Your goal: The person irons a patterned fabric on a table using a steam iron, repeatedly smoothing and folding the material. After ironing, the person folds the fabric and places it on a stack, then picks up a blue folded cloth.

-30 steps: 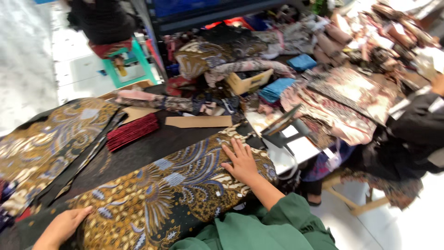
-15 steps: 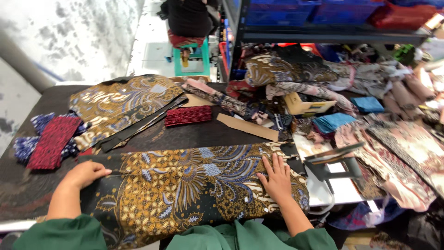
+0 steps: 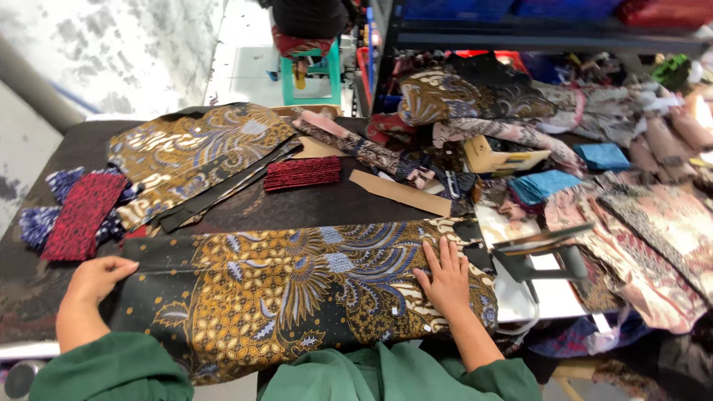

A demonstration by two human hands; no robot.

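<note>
Right hand (image 3: 447, 281): fingers spread wide, palm flat, pressing the right part of the batik cloth (image 3: 297, 289); holds nothing. Left hand (image 3: 98, 276): fingers curled loosely at the cloth's left edge, resting on it; whether it pinches the edge cannot be told. Cloth: dark ground, gold and blue bird pattern, spread flat on the black table (image 3: 334, 204) just before the person. Judged thin, light, soft, limp; likely to wrinkle or slide; best taken at edges or corners. Beyond: red strip (image 3: 302, 172), brown card piece (image 3: 401, 191), second batik piece (image 3: 193, 152); iron (image 3: 538, 252) to the right; fabric heaps behind.
</note>
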